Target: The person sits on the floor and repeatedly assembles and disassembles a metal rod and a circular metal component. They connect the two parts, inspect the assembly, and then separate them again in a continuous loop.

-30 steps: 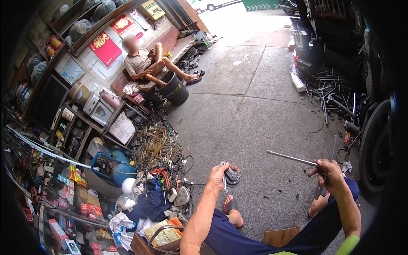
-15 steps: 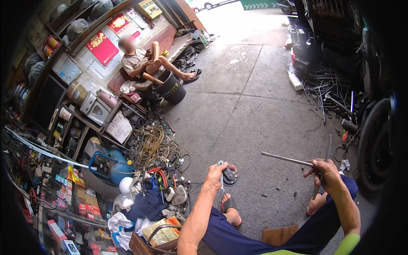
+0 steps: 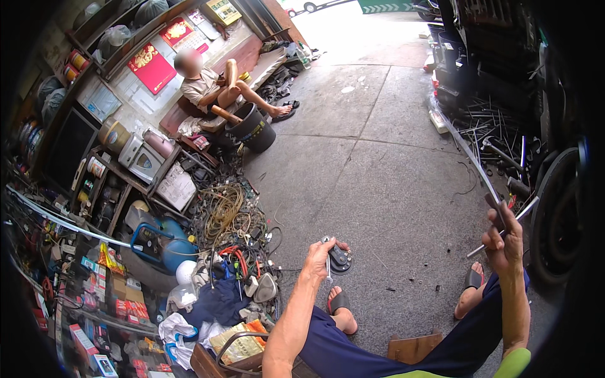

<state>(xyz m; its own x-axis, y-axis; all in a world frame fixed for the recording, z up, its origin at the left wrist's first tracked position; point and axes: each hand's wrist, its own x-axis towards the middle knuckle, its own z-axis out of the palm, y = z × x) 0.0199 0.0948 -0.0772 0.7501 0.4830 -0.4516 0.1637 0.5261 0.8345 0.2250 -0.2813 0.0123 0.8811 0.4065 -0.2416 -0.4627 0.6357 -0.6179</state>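
Observation:
My left hand (image 3: 319, 257) is closed around a small metal spanner (image 3: 328, 269), its fingers pinching the shaft so one end shows above and the other below. Just beyond the fingers, a round black part (image 3: 341, 259) with a disc-like base rests on the concrete; whether the fingertips touch it I cannot tell. Raised on the right, my right hand (image 3: 505, 240) grips a T-handle wrench (image 3: 477, 167). Its long rod points up and away, blurred by motion, and its crossbar slants past the hand. Some right fingers are curled, others partly stretched.
Black wheel (image 3: 558, 214) at far right, beneath a pile of metal rods (image 3: 488, 123). Cables (image 3: 224, 217) and a blue tank (image 3: 171, 246) crowd the left. A seated person (image 3: 205, 88) is beside a black bucket (image 3: 252, 129). A wooden stool (image 3: 414, 348) sits between my legs.
My right hand has moved right and upward, swinging the long rod from pointing left to pointing away from me. The left hand and its spanner have stayed almost in place.

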